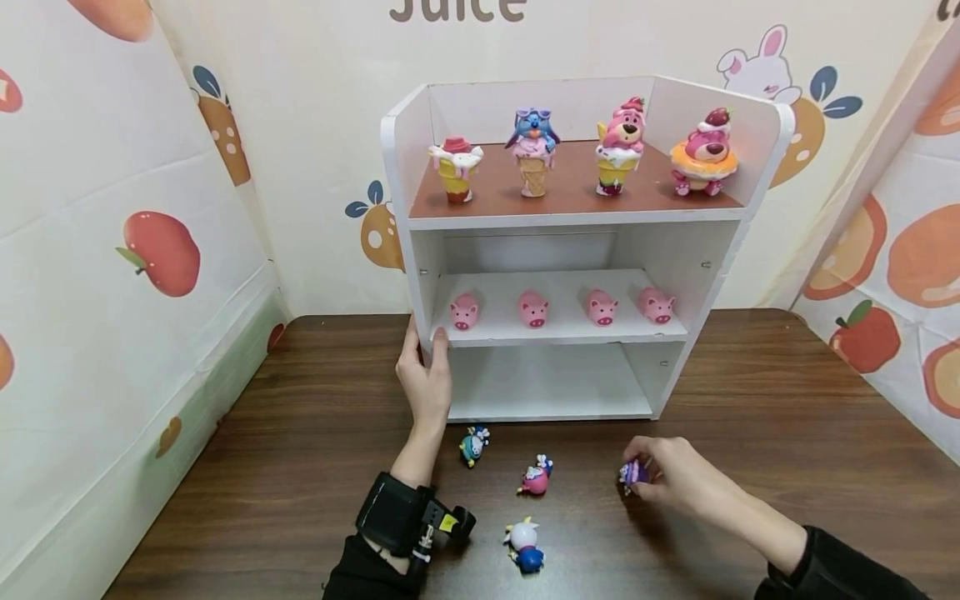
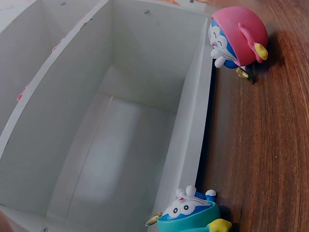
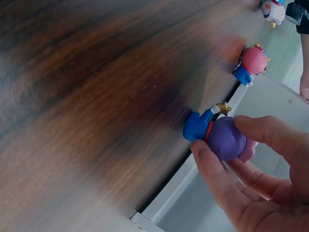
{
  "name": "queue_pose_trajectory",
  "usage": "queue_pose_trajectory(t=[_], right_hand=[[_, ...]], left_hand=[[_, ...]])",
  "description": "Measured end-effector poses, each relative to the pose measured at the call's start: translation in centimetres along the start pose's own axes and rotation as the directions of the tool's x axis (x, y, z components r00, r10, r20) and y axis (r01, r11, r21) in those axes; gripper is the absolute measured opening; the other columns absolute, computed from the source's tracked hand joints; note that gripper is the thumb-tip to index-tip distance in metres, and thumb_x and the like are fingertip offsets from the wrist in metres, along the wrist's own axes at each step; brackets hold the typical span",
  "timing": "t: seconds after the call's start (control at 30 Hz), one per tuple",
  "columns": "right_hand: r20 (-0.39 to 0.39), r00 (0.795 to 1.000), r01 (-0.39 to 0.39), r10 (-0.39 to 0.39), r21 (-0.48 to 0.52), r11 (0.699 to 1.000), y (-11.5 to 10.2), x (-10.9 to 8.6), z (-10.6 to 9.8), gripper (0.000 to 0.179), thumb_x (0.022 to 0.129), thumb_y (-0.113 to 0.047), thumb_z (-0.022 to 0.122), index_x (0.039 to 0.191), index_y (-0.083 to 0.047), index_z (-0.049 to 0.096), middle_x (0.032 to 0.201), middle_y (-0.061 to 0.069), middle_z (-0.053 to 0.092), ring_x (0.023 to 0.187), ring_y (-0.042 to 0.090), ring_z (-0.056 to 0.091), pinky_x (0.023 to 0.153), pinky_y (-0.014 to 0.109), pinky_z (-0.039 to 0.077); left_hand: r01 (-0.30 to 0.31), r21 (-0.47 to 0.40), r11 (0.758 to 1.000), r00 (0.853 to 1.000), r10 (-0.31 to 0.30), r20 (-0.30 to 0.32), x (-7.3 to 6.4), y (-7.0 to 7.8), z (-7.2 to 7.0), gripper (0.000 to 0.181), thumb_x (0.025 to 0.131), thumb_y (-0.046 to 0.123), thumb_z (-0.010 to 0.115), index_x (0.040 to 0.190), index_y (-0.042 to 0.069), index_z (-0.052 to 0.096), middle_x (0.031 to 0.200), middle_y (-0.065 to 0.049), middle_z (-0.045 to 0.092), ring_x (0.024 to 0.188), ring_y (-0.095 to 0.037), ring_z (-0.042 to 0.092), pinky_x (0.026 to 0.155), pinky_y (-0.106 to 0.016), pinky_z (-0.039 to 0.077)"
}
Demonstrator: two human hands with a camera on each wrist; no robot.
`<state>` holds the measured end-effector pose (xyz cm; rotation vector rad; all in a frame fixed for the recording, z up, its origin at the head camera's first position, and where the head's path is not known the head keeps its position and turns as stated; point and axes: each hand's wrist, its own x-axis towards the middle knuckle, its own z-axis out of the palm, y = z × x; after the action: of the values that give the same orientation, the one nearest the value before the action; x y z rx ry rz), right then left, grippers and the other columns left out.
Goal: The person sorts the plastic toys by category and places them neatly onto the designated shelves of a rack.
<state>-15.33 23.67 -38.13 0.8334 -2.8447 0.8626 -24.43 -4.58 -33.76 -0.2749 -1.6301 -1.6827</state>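
Note:
My left hand [image 1: 426,383] grips the lower left side of a white toy shelf [image 1: 547,218], with the side panel between thumb and fingers. On the right, my right hand [image 1: 675,473] pinches a small purple and blue figurine [image 3: 227,139] between thumb and fingertips, low over the wooden table. Three similar figurines lie in front of the shelf: a teal one [image 1: 473,446] by its bottom edge, a pink one [image 1: 536,476], and a white and blue one [image 1: 524,546] nearest me. The left wrist view shows the bottom compartment [image 2: 125,145] with nothing in it.
Several ice-cream-style figurines [image 1: 533,152] stand in a row on the brown top shelf. Pink pig heads [image 1: 533,308] line the middle shelf. Behind stands a fruit-printed backdrop [image 1: 322,125], with more printed sheets on both sides of the table [image 1: 315,467].

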Motion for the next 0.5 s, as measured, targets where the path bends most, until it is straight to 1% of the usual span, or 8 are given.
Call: queue_pose_trajectory(t=[0.03,0.13,0.33,0.5], right_hand=[[0.004,1.000,0.003,-0.003,-0.005,1.000,0.04,0.01,-0.01,0.022,0.064,0.004,0.069,0.082,-0.003,0.058,0.067,-0.004,0.058,0.060,0.004,0.053,0.050,0.021,0.045],[0.016,1.000,0.005,-0.005,-0.026,1.000,0.16,0.03,-0.06,0.023,0.064,0.004,0.068,0.084,-0.002,0.059,0.068,-0.004,0.057,0.060,0.004,0.052,0.050,0.021,0.044],[0.032,0.999,0.000,0.003,-0.067,0.998,0.36,0.05,-0.05,0.023,0.067,-0.002,0.069,0.087,-0.001,0.060,0.071,-0.006,0.056,0.062,0.003,0.049,0.051,0.021,0.043],[0.030,1.000,-0.003,0.006,-0.081,0.997,0.06,0.08,-0.32,0.025,0.067,-0.005,0.071,0.089,-0.001,0.059,0.075,-0.004,0.057,0.064,0.002,0.050,0.052,0.022,0.043]], left_hand=[[0.002,0.005,1.000,1.000,-0.002,0.000,0.00,0.31,0.02,0.041,0.084,-0.005,0.049,0.125,-0.009,0.044,0.119,-0.025,0.050,0.110,-0.035,0.047,0.090,-0.045,0.037],[0.007,0.008,1.000,1.000,-0.007,-0.001,0.00,0.54,0.01,0.041,0.084,-0.005,0.049,0.125,-0.009,0.044,0.120,-0.025,0.050,0.110,-0.034,0.047,0.090,-0.044,0.037],[0.003,0.006,1.000,1.000,-0.003,-0.001,-0.01,0.43,0.02,0.040,0.085,-0.004,0.049,0.124,-0.009,0.045,0.120,-0.024,0.050,0.110,-0.033,0.047,0.090,-0.044,0.037],[0.014,0.016,1.000,1.000,-0.013,-0.003,-0.08,0.51,0.00,0.041,0.085,-0.004,0.049,0.125,-0.009,0.044,0.120,-0.023,0.050,0.110,-0.031,0.047,0.090,-0.043,0.037]])
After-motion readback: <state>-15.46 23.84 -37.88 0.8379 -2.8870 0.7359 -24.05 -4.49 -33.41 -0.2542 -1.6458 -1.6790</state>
